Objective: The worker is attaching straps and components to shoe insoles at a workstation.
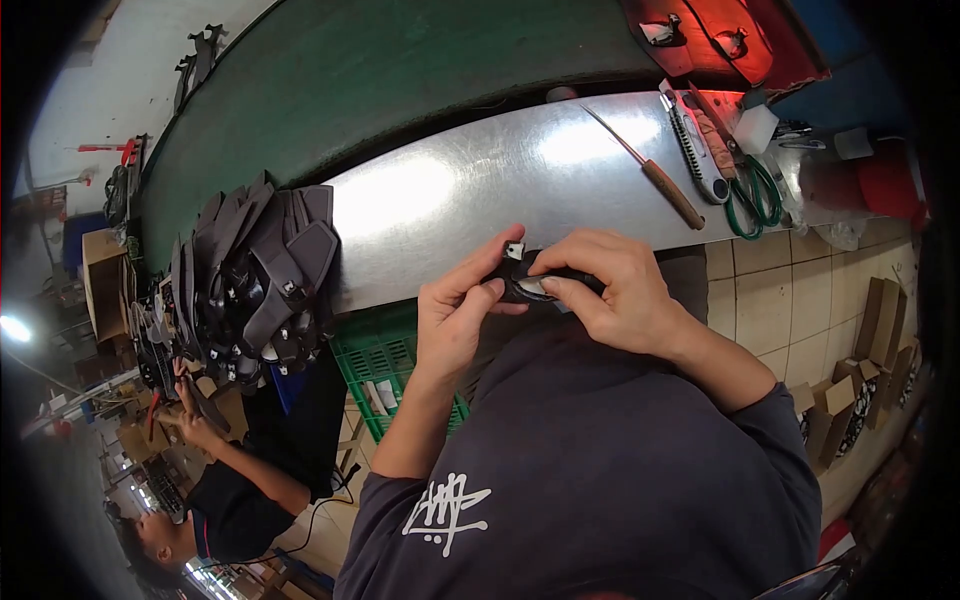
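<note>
Close to my body, at the front edge of the metal table, both hands hold a dark, curved piece with a small shiny fitting [514,250] at its upper end. The fingers and thumb of my left hand [455,315] are closed round its left side. My right hand [615,290] grips the other side, with thumb and forefinger pinched at a small pale patch [532,286] on the piece. My fingers cover much of it, so its full shape is hidden. Left of my hands lies a heap of dark grey flat pieces [275,265], several with small metal fittings.
On the metal table [420,240] lie a wooden-handled awl [672,192], a utility knife [692,145] and green-handled scissors [752,200]. Behind runs a green belt [400,70] with red pieces [700,40]. A green crate [375,350] stands below. A co-worker [235,490] works at left.
</note>
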{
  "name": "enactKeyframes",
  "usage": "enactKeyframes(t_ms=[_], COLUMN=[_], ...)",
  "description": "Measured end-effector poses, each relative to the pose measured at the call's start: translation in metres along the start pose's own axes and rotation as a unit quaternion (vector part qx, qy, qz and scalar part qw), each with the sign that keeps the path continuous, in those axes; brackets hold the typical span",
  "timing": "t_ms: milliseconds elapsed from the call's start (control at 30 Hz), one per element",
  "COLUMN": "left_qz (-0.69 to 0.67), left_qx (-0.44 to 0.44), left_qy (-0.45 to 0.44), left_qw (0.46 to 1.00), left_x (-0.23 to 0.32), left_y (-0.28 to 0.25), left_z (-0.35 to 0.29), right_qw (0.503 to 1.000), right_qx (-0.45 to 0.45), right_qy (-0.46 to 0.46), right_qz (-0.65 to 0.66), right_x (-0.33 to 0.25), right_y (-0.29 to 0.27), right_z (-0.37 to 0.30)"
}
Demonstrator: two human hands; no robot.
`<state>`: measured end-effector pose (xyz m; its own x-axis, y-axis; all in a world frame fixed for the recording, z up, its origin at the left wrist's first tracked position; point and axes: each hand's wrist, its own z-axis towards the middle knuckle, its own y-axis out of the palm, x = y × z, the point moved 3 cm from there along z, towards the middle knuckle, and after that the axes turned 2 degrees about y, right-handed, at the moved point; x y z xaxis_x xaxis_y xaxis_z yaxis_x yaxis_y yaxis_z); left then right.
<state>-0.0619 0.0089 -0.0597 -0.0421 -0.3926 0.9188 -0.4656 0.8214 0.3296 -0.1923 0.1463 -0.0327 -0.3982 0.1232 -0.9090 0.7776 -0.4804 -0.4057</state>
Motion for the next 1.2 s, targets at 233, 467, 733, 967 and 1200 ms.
enactKeyframes(t_ms=[233,467,733,967,1200], left_qz=[-0.004,-0.025,0.023,0.022,-0.072], left_qx=[0.024,0.025,0.034,0.031,0.069], left_qy=[-0.008,-0.041,-0.063,-0.058,-0.144], left_qw=[1.0,0.999,0.997,0.998,0.985], left_x=[0.002,0.002,-0.004,-0.002,0.001], left_y=[0.005,0.002,0.0,0.003,0.003], left_z=[-0.001,0.002,0.008,0.01,0.012], right_qw=[0.995,0.982,0.986,0.993,0.982], right_qx=[0.044,-0.018,-0.08,-0.054,0.035], right_qy=[-0.07,-0.145,-0.12,-0.09,-0.162], right_qz=[-0.056,-0.123,-0.082,-0.055,-0.089], right_x=[-0.006,-0.007,-0.001,0.005,0.006], right_y=[0.001,-0.004,-0.005,-0.002,0.001], right_z=[0.001,0.005,0.007,0.003,-0.001])
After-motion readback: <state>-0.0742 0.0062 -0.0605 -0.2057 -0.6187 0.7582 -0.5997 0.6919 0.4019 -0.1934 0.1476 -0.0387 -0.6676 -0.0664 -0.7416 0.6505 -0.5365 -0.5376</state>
